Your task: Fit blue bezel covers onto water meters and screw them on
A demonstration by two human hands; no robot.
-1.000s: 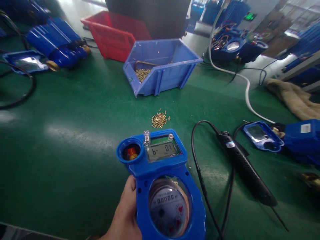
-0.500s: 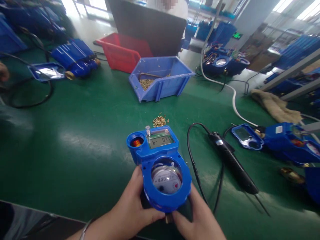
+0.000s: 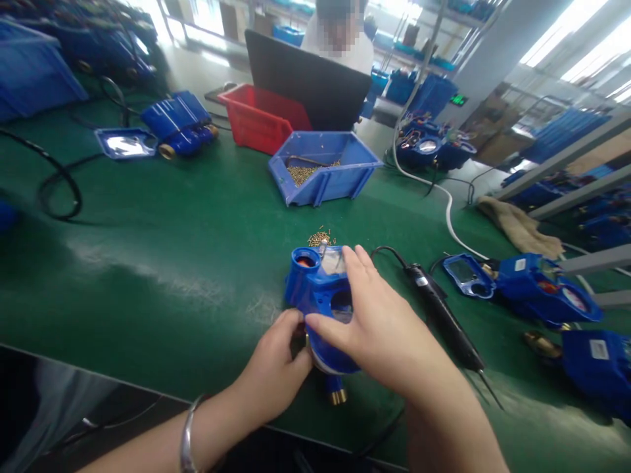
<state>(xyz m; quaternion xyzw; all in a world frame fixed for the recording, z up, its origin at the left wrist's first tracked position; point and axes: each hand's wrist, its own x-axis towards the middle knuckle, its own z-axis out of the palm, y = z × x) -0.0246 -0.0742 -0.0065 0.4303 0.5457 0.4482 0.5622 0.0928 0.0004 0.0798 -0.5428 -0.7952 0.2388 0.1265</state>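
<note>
A blue water meter (image 3: 320, 295) stands at the near part of the green table, tilted, with a small display and a round dial window partly covered. Across its top and right side lies my right hand (image 3: 379, 309), thumb on the near face and fingers wrapped over the display end. My left hand (image 3: 279, 358) pinches the meter's lower left side, fingertips against the body; what exactly they grip there is hidden. A brass-ended pipe (image 3: 336, 392) sticks out below the meter. Just beyond it lies a small heap of brass screws (image 3: 320, 238).
A blue bin (image 3: 340, 177) holding brass screws stands behind, beside a red bin (image 3: 256, 125). To the right lies a black electric screwdriver (image 3: 444, 315) with its cable, then more blue meters (image 3: 537, 282). A person (image 3: 315, 39) sits beyond a dark panel (image 3: 305, 79).
The meter has turned and tipped, its dial now mostly covered. My right hand has moved from its lower right side up over the top; my left hand remains at the left. The view has shifted.
</note>
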